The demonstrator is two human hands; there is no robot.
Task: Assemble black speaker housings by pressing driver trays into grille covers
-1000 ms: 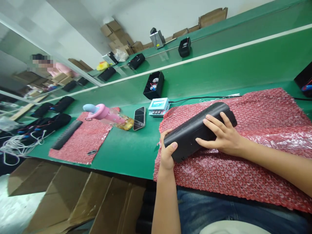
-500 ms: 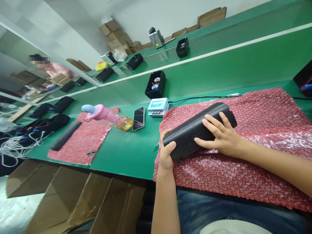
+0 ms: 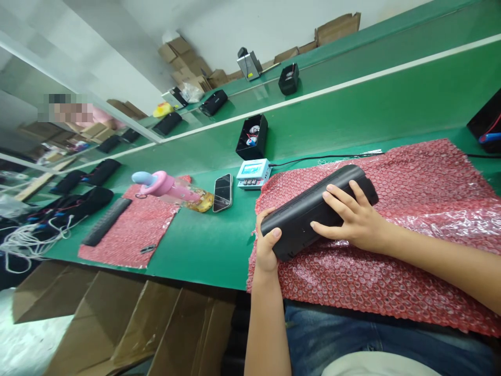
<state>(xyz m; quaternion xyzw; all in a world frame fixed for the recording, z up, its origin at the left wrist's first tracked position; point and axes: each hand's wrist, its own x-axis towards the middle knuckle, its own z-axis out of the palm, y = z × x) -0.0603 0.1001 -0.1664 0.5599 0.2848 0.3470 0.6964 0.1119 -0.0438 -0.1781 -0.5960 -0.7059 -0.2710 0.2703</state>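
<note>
A long black speaker body [image 3: 309,206] lies on a sheet of pink bubble wrap [image 3: 410,209] at the near edge of the green bench. My left hand [image 3: 266,245] grips its near left end, thumb on top. My right hand [image 3: 352,219] lies over its middle, fingers curled on the casing and pressing it down. Both forearms reach in from the bottom right.
A small blue-screened meter [image 3: 253,172] with a black cable, a phone [image 3: 223,192] and a pink bottle [image 3: 166,187] lie to the left. A second pink sheet [image 3: 129,230] carries a black grille. More black casings line the belt [image 3: 352,109]. A person sits far left. Cardboard boxes [image 3: 129,324] stand below.
My hands and the speaker body stay almost as they were. Only the camera has shifted a little.
</note>
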